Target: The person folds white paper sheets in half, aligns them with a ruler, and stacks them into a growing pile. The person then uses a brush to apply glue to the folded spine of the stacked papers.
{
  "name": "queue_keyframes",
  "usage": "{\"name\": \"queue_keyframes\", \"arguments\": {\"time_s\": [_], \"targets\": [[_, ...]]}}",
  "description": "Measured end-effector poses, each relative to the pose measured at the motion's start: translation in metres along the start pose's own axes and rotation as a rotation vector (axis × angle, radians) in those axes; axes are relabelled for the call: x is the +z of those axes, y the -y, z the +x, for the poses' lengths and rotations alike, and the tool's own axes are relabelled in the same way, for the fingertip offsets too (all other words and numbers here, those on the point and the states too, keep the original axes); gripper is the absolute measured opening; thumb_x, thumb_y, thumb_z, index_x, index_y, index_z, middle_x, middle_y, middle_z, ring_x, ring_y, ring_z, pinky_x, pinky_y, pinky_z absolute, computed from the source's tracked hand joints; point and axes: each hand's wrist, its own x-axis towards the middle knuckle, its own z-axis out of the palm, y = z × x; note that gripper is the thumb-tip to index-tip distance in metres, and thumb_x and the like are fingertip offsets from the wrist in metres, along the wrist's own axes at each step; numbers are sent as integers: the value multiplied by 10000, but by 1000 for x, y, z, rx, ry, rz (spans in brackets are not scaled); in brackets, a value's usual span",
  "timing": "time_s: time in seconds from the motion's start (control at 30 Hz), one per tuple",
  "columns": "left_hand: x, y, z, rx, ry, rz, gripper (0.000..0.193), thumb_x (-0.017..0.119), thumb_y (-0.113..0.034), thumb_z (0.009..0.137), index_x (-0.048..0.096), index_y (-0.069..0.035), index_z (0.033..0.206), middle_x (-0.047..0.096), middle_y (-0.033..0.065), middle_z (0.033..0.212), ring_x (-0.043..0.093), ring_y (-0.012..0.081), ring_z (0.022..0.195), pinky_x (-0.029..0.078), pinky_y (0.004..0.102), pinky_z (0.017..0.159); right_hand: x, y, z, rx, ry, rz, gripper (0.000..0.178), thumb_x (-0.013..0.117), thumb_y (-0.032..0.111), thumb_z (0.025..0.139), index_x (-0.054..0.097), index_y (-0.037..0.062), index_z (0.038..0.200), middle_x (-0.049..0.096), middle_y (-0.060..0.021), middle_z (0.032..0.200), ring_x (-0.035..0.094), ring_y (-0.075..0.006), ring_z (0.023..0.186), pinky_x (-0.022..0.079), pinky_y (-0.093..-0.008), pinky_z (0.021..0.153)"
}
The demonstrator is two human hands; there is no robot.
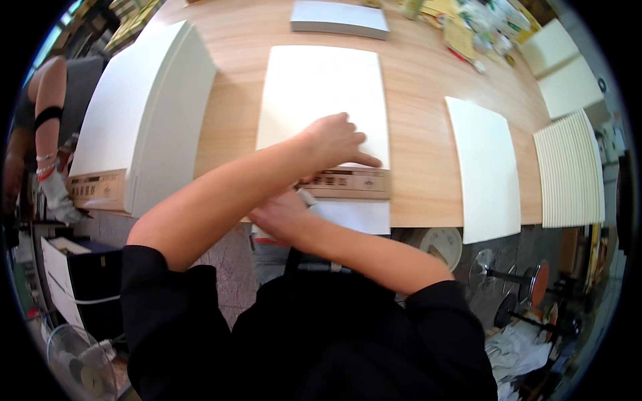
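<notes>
In front of me a white sheet or board [324,87] lies on the wooden table, with a brown printed paper band [380,182] across its near part. My forearms cross, the left one on top. My left hand [334,144] is over the white board just beyond the band. Its fingers are partly spread, one reaching right to the band's far edge. Under my left forearm, my right hand [279,215] is at the band's left part, fingers curled and mostly hidden. A small whitish piece [306,196] shows beside it; what it is, I cannot make out.
At left stands a tall white stack [127,100] with a similar brown band, beside a gloved person [57,194]. A white stack [339,17] lies at the far edge. White sheets [488,167] and a ribbed stack [572,170] lie right. Stools [538,284] stand below.
</notes>
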Motion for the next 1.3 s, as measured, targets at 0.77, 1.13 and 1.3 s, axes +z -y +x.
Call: {"name": "queue_keyframes", "arguments": {"time_s": [0.77, 1.13, 1.3], "targets": [[62, -67, -102, -254, -516, -358, 437, 748, -302, 928, 675, -130, 1323, 669, 99, 1213, 615, 308, 1217, 434, 492, 1147, -178, -122, -198, 670, -345, -175, 286, 648, 85, 926, 710, 12, 1196, 692, -152, 1168, 660, -349, 1089, 537, -442, 976], [-42, 0, -104, -516, -644, 93, 87, 648, -162, 910, 732, -158, 885, 736, -29, 1130, 602, 196, 1310, 259, 576, 1283, -187, -145, -99, 1248, -399, 1453, 592, 494, 455, 1112, 550, -80, 1359, 703, -179, 1072, 724, -246, 777, 586, -326, 546], [-92, -13, -162, -491, -777, 227, 50, 703, -162, 865, 753, -167, 859, 728, -51, 1168, 558, 212, 1362, 248, 587, 1302, -99, -188, -90, 924, -525, 2076, 459, 508, 320, 1105, 560, -65, 1350, 695, -185, 1170, 729, -223, 912, 622, -344, 640]]}}
